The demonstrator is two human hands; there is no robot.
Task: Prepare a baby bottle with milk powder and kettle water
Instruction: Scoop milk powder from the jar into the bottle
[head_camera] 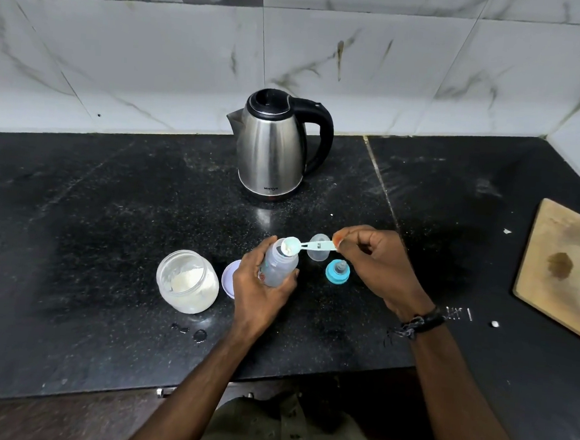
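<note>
My left hand [259, 291] grips a clear baby bottle [280, 265], tilted, its mouth open at the top. My right hand [378, 263] pinches the handle of a pale blue scoop [309, 246]; its bowl holds white powder and sits right over the bottle's mouth. An open jar of milk powder [188, 281] stands left of the bottle, its lilac lid [229, 279] partly hidden behind my left hand. The blue teat ring [337, 272] and the clear cap [318, 246] lie on the counter between my hands. A steel kettle [273, 150] stands behind, lid shut.
The black stone counter [111, 207] ends at a marble-tiled wall behind and on the right. A wooden board [566, 270] lies at the right edge. Small water drops [200, 334] sit near the counter's front edge.
</note>
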